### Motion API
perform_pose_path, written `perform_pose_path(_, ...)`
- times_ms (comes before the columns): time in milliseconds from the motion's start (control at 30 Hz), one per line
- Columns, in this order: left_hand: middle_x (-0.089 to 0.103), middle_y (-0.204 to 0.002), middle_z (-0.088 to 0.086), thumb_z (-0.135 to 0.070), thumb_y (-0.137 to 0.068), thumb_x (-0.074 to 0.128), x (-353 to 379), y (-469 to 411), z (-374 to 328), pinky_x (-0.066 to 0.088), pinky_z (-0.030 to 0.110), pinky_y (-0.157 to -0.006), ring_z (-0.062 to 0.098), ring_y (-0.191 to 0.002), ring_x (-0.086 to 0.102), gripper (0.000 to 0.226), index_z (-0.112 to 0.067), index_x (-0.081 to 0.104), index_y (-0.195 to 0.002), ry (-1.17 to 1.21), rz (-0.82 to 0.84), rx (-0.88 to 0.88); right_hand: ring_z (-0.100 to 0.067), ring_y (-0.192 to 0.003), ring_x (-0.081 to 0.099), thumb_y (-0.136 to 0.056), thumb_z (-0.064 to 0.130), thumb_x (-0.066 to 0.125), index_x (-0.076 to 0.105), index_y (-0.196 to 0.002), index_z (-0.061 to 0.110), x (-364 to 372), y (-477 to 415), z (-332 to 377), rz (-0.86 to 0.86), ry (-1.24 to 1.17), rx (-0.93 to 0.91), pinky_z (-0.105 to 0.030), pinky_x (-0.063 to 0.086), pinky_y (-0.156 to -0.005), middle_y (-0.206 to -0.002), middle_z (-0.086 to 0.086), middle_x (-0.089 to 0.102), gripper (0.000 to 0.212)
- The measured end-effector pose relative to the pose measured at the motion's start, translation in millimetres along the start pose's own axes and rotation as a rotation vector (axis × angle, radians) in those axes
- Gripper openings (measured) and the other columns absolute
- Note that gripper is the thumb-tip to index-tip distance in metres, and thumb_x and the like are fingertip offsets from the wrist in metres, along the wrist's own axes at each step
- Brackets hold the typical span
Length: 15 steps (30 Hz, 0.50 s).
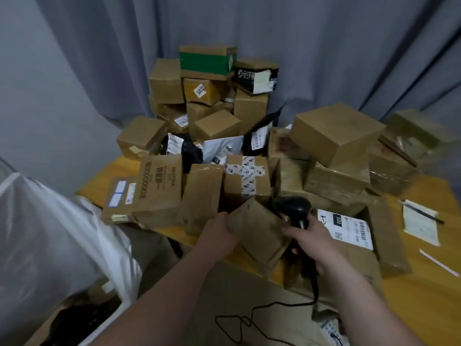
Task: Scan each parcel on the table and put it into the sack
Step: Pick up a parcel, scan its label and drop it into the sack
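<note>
I have two hands, my left hand [219, 231] and my right hand [311, 238]. There is one scanner [296, 208], one white sack [50, 233] and one yellow table [424, 295]. I see more than twenty brown boxes [334, 133], too heaped up to count them all. One is a green-banded box [208, 62]. I can see two black bags [192, 152], one pen [424, 213] and one paper slip [419, 231].

A grey curtain [74, 71] is hanging in folds behind. A black pen [424, 214] is lying across a paper slip [421, 229], a thin white strip [439, 262] lying near it.
</note>
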<state>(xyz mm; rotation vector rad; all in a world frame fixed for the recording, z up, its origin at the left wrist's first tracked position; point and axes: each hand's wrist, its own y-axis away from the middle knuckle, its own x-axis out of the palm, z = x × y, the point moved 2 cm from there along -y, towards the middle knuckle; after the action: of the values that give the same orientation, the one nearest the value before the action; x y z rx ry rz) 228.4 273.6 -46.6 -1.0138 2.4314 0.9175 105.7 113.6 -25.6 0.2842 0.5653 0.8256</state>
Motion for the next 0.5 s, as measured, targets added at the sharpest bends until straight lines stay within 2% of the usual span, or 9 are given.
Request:
perform_pose_path(67, 0.041, -0.143, 0.004, -0.03, -0.095, 0.055, 16, -2, 5, 0.04, 0.032, -0.1, 0.023, -0.127, 0.044, 0.064, -0.016, 0.024, -0.149, 0.066, -0.026, -0.06, -0.022, -0.067, 0.06, -0.086, 0.017, 0.068, 0.056, -0.099, 0.025, -1, -6, -6, 0.06, -0.002, 0.033, -0.033, 0.052, -0.066, -0.092, -0.006, 0.066, 0.019)
perform_pose_path(133, 0.042, -0.143, 0.003, -0.03, -0.092, 0.06, 31, -3, 13, 0.043, 0.038, -0.104, 0.026, -0.128, 0.045, 0.069, -0.019, 0.023, -0.149, 0.209, -0.025, -0.11, -0.022, -0.072, 0.062, -0.086, 0.018, 0.068, 0.055, -0.096, 0.029, -1, -12, -9, 0.107, -0.012, 0.048, -0.037, 0.055, -0.074, -0.096, -0.005, 0.065, 0.02)
perform_pose_path(200, 0.046, -0.138, 0.001, -0.028, -0.093, 0.06, 43, -3, 20, 0.049, 0.043, -0.099, 0.026, -0.122, 0.05, 0.064, -0.023, 0.026, -0.147, 0.354, -0.021, -0.167, -0.023, -0.075, 0.063, -0.086, 0.019, 0.069, 0.055, -0.101, 0.028, 1, -17, -13, 0.126, -0.008, 0.054, -0.041, 0.056, -0.078, -0.095, -0.004, 0.064, 0.022)
perform_pose_path(300, 0.054, -0.122, 0.002, -0.033, -0.095, 0.056, 55, 0, 30, 0.057, 0.039, -0.084, 0.026, -0.105, 0.06, 0.057, -0.021, 0.032, -0.145, 0.502, 0.015, -0.295, -0.021, -0.073, 0.06, -0.086, 0.022, 0.068, 0.055, -0.115, 0.022, 3, -17, -15, 0.157, -0.009, 0.079, -0.031, 0.051, -0.062, -0.088, -0.002, 0.06, 0.031)
perform_pose_path(367, 0.057, -0.119, 0.004, -0.041, -0.096, 0.054, 60, 2, 35, 0.057, 0.039, -0.08, 0.028, -0.101, 0.062, 0.057, -0.022, 0.034, -0.145, 0.582, 0.044, -0.38, -0.019, -0.072, 0.058, -0.087, 0.021, 0.068, 0.054, -0.119, 0.021, 3, -15, -15, 0.185, -0.032, 0.085, -0.024, 0.045, -0.054, -0.085, 0.0, 0.059, 0.035)
perform_pose_path(433, 0.055, -0.131, 0.006, -0.048, -0.095, 0.051, 63, 3, 39, 0.055, 0.042, -0.086, 0.03, -0.111, 0.058, 0.059, -0.026, 0.033, -0.146, 0.608, 0.048, -0.432, -0.017, -0.075, 0.058, -0.087, 0.017, 0.068, 0.053, -0.121, 0.019, 4, -13, -17, 0.206, -0.073, 0.075, -0.022, 0.046, -0.052, -0.089, 0.001, 0.059, 0.037)
perform_pose_path(500, 0.051, -0.138, 0.005, -0.053, -0.093, 0.051, 65, 7, 41, 0.048, 0.048, -0.097, 0.03, -0.12, 0.053, 0.061, -0.029, 0.033, -0.146, 0.663, 0.058, -0.475, -0.015, -0.082, 0.058, -0.087, 0.015, 0.069, 0.052, -0.117, 0.022, 5, -11, -18, 0.217, -0.123, 0.069, -0.027, 0.053, -0.062, -0.095, 0.003, 0.061, 0.036)
